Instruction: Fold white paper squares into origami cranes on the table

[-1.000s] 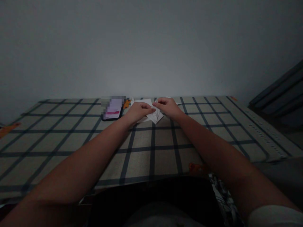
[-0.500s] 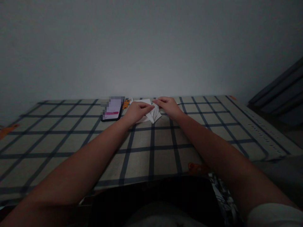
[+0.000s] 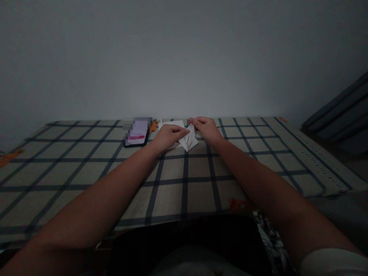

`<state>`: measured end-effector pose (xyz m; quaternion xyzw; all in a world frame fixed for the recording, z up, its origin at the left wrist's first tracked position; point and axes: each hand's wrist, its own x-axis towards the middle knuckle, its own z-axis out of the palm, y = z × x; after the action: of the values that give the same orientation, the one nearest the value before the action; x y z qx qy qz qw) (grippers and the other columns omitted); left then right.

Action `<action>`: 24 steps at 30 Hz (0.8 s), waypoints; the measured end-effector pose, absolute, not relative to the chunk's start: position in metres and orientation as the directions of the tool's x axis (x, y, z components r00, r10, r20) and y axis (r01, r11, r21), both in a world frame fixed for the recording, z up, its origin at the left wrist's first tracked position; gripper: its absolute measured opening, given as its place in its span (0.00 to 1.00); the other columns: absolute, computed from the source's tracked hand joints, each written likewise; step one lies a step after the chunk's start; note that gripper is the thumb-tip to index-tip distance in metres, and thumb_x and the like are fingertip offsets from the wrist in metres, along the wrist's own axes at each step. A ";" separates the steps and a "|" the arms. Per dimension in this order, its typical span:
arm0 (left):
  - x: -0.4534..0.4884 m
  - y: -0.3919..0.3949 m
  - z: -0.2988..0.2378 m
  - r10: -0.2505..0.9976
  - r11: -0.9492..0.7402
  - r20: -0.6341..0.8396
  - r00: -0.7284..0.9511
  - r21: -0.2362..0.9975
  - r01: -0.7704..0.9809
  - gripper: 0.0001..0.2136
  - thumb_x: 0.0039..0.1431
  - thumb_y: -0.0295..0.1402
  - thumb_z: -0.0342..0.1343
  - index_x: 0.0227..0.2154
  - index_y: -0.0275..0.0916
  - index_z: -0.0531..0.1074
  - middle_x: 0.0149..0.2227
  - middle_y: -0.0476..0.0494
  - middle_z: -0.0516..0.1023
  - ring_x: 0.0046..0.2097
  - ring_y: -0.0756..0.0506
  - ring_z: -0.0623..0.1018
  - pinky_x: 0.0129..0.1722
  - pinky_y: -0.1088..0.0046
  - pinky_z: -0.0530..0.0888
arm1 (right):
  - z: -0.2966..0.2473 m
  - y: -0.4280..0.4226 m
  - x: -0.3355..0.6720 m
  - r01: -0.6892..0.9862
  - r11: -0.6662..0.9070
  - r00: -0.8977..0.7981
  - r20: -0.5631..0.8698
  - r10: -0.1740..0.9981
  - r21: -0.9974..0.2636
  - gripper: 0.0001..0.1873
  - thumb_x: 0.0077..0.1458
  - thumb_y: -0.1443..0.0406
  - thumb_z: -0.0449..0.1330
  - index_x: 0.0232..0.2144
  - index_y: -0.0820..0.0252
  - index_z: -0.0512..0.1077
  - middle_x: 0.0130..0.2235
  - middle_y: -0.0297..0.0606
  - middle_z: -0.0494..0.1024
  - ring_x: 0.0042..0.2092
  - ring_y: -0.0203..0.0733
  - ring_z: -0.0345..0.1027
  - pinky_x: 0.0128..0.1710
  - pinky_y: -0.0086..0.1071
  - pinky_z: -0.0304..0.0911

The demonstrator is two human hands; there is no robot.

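A small piece of folded white paper (image 3: 188, 142) with pointed corners is held between my two hands, just above the table. My left hand (image 3: 169, 136) pinches its left side, thumb and fingers closed on it. At the upper tip, my right hand (image 3: 204, 126) grips the paper between thumb and forefinger. Under and behind my left hand lies a flat white sheet (image 3: 176, 123), partly hidden by the fingers. The lower point of the folded paper faces me.
A phone (image 3: 137, 134) with a lit, partly blurred screen lies left of my hands. The checked tablecloth (image 3: 172, 172) covers the table, which meets a plain wall (image 3: 184, 57). Dark folded fabric (image 3: 342, 115) hangs at the far right. A thin light object (image 3: 219, 126) lies behind my right hand.
My right fingers have closed on the paper's upper tip. The folded paper has shifted slightly right and toward me, and its upper part shows more. My left hand keeps its pinch.
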<state>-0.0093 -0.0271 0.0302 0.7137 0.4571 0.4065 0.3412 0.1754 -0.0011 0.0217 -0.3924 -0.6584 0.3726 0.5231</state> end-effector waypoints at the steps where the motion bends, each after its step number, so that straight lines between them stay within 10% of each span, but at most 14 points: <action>1: -0.009 -0.026 0.029 0.933 -0.340 0.265 0.244 0.872 0.352 0.16 0.49 0.47 0.64 0.30 0.36 0.82 0.30 0.42 0.82 0.30 0.46 0.75 0.32 0.72 0.68 | 0.021 0.000 0.176 0.092 0.395 -0.158 0.378 0.912 -0.914 0.25 0.51 0.43 0.60 0.28 0.60 0.75 0.28 0.35 0.73 0.31 0.35 0.65 0.33 0.30 0.62; 24: -0.011 -0.023 0.028 0.962 -0.244 0.190 0.194 0.918 0.313 0.15 0.48 0.45 0.65 0.29 0.36 0.82 0.28 0.43 0.81 0.26 0.49 0.73 0.26 0.75 0.68 | 0.023 0.003 0.179 0.083 0.383 -0.217 0.358 0.908 -0.920 0.16 0.52 0.53 0.63 0.31 0.60 0.75 0.29 0.34 0.75 0.31 0.35 0.66 0.33 0.30 0.63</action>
<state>-0.0112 -0.0235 0.0275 0.6684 0.4769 0.4188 0.3879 0.1792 0.0027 0.0231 -0.3738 -0.6631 0.4111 0.5016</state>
